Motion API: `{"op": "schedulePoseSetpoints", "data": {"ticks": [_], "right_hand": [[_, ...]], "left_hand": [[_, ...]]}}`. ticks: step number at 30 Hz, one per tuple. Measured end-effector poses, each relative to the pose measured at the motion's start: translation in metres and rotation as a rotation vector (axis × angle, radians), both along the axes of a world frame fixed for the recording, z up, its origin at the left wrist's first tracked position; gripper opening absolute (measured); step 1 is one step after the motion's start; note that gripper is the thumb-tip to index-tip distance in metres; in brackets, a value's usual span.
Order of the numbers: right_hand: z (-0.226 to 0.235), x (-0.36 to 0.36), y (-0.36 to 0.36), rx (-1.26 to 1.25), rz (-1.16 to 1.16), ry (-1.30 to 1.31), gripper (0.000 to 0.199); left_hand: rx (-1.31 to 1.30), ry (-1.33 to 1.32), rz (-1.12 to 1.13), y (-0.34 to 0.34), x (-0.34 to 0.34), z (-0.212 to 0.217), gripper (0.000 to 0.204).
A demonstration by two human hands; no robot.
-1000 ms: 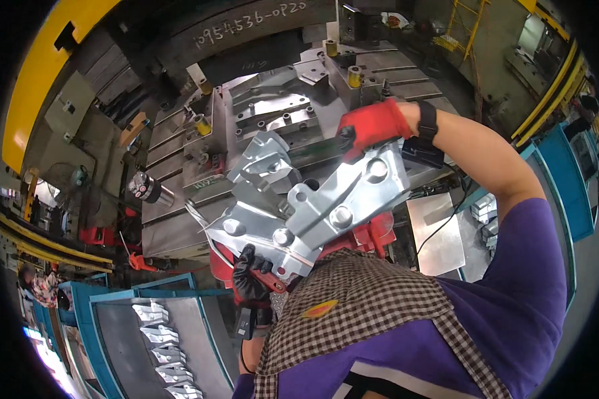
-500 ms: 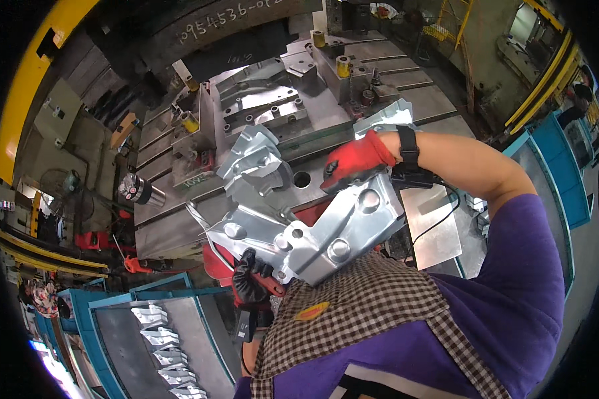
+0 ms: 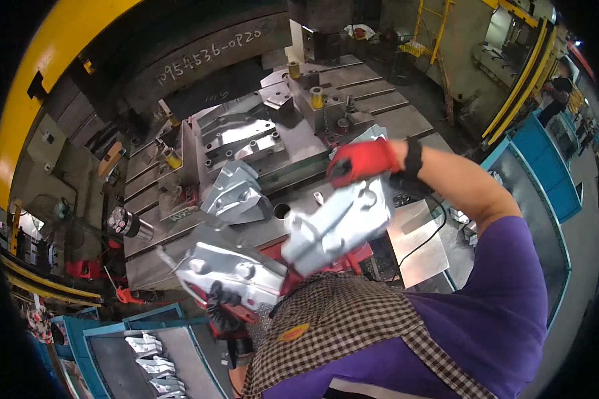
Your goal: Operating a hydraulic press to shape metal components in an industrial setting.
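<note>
My left hand, in a black and red glove, is closed on the lower edge of a shiny stamped metal bracket in front of the press bed. To its right, my right hand, in a red glove, grips the upper edge of a second stamped bracket, blurred by motion. A gap separates the two brackets. Beyond them, another bent metal bracket rests on the near edge of the press bed. Behind my right hand shows part of a further silver piece.
The press bed carries a die block with yellow-topped posts. A steel flask stands at its left edge. Blue-framed bins flank me; the left bin holds several brackets. A flat metal sheet lies at right.
The two held brackets overlapped before and are now apart. My left hand and its bracket have shifted left and down. The whole view has also tilted slightly.
</note>
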State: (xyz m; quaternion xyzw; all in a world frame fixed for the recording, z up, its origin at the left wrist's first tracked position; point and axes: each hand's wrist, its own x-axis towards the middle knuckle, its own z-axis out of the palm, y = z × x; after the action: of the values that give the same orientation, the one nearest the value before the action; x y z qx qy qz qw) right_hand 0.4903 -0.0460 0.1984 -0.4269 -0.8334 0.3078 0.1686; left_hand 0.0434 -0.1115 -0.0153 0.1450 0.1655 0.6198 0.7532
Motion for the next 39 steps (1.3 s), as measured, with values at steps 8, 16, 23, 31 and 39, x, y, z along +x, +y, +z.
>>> {"op": "schedulePoseSetpoints", "data": {"ticks": [8,16,23,31,39], "right_hand": [[-0.006,0.109,0.042,0.900,-0.145,-0.685,0.027],[-0.155,0.128,-0.001,0.567,-0.522,-0.644,0.031],[-0.122,0.036,-0.034,0.653,-0.568,-0.225,0.034],[-0.152,-0.080,-0.076,0.262,-0.634,-0.380,0.049],[-0.195,-0.069,-0.036,0.064,-0.825,-0.444,0.055]], "left_hand": [[0.015,0.169,0.090,0.030,-0.068,0.003,0.028],[-0.097,0.574,0.413,0.032,-0.002,0.096,0.039],[0.073,1.079,0.634,0.105,0.038,0.115,0.048],[0.944,2.097,0.091,0.171,0.085,0.050,0.051],[1.172,1.862,-0.086,0.181,0.054,0.061,0.053]]}}
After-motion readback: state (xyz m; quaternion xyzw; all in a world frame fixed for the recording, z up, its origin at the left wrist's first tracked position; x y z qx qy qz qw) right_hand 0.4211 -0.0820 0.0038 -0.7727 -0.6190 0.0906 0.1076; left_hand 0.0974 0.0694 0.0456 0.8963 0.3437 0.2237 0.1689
